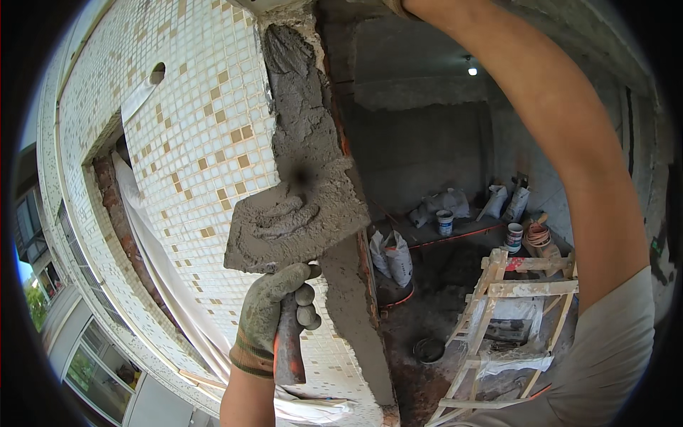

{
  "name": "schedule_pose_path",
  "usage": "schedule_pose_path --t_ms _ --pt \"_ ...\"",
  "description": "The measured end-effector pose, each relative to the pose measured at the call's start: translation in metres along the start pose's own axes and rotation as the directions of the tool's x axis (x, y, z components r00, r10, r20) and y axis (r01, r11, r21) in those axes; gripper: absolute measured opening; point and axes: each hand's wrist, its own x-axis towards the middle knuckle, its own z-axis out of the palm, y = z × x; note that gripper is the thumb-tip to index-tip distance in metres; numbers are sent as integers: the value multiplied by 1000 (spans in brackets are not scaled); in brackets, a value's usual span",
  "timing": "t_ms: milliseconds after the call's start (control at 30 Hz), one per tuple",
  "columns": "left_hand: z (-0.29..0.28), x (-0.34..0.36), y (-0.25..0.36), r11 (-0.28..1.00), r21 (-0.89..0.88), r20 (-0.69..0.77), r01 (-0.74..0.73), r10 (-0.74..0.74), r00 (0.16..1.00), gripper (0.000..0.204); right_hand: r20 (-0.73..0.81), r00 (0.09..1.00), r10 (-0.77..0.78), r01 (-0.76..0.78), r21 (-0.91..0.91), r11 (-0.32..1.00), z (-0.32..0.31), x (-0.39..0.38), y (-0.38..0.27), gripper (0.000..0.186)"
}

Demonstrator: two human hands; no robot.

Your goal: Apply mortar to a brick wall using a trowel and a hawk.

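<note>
In my gloved left hand [279, 307] is the handle of a plasterer's hawk [238, 256], with the fingers wrapped round it. Wet grey mortar [295, 217] lies spread and ridged over its plate. Just behind the hawk runs the wall's broken edge, coated with rough grey mortar [302, 107]. That strip continues below the plate. My right arm reaches up across the upper right to the top edge. Only a bit of its glove cuff shows there, so the right hand and anything it holds are hidden.
White and tan mosaic tiles [213, 121] cover the wall at left, around a window opening with a draped sheet [142, 220]. In the room at right stand a mortar-stained wooden stepladder [484, 306], white sacks [397, 260], buckets [445, 222] and a black basin [429, 349].
</note>
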Motion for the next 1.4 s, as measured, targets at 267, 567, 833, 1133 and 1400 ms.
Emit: schedule_pose_path --t_ms 267,567,833,1133,1400 --pt "10 30 52 985 55 28 -162 161 987 12 96 976 -195 217 -379 899 -2 5 15 24" --pt "6 31 54 981 89 -14 -172 174 985 33 81 996 -25 16 105 994 34 13 2 36" --pt "-9 19 45 985 84 -32 -154 157 987 35 171 979 -106 8 491 871 50 -10 -5 43" --pt "-5 10 25 986 125 -58 -109 117 991 33 432 793 -429 -552 808 -207 172 -24 -27 38" --pt "-10 20 18 992 88 -59 -93 98 993 34 537 801 -266 -588 789 -179 146 -71 -86 54"
